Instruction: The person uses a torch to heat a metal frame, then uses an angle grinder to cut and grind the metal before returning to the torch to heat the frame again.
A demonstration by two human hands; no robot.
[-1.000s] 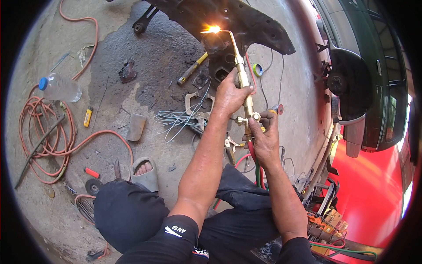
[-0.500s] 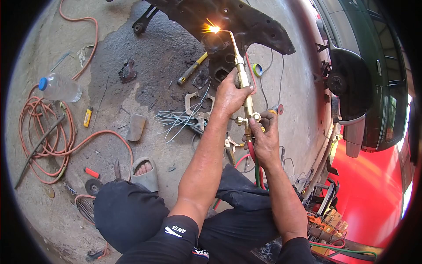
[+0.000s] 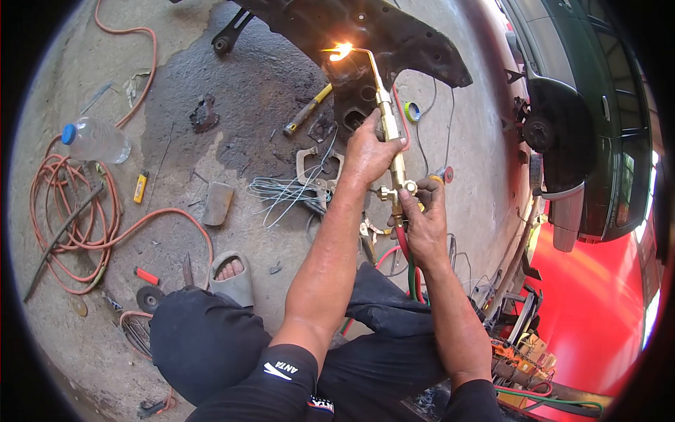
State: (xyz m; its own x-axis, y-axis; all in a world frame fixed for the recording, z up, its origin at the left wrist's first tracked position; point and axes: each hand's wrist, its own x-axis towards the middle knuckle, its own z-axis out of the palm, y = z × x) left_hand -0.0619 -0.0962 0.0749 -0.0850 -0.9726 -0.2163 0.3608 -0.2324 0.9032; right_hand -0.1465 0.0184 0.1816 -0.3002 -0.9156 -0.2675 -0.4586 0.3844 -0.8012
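Note:
A brass gas torch (image 3: 397, 165) points away from me, its thin bent nozzle ending in a bright orange-yellow flame (image 3: 341, 50) against a dark metal part (image 3: 415, 46). My left hand (image 3: 371, 150) is wrapped round the torch's body, below the nozzle. Lower down, the fingers of my right hand (image 3: 425, 218) are closed at the valve knobs and the rear end of the torch. Red and green hoses (image 3: 413, 278) run down from it between my forearms.
On the floor lie a yellow-black hammer (image 3: 308, 110), coiled thin wire (image 3: 281, 193), a metal clamp (image 3: 320, 169), a water bottle (image 3: 98, 141), orange hose (image 3: 112, 211) and a small block (image 3: 218, 204). A dark vehicle (image 3: 598, 119) stands at the right.
The flame's shape has changed, from a starburst of sparks to a rounder, curling flame. Both hands and the torch have hardly moved.

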